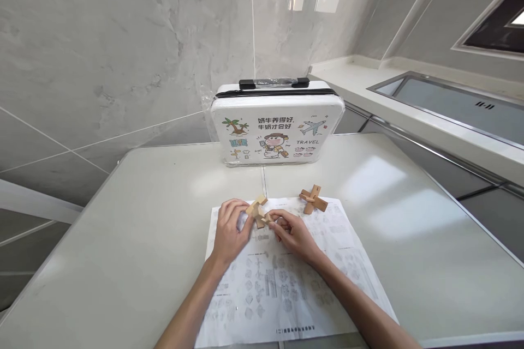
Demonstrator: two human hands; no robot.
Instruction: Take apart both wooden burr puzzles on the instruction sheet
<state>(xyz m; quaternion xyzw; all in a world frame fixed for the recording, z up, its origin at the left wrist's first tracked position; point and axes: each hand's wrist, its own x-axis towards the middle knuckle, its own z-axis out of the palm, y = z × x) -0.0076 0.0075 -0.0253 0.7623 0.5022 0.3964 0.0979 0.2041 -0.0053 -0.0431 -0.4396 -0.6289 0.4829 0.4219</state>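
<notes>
Light wooden puzzle pieces, partly interlocked, are held over the far part of a printed paper sheet. My left hand is closed on their left side, thumb and fingers pinching the wood. From the right, my right hand pinches a small wooden piece against the others; whether it is joined to them I cannot tell. A darker wooden cross-shaped puzzle rests at the sheet's far right edge, apart from both hands. The sheet carries small diagrams and text.
Behind the sheet a white cartoon-printed case in clear plastic stands upright on the white table. A grey tiled wall rises behind it. To the right runs a counter with a sink.
</notes>
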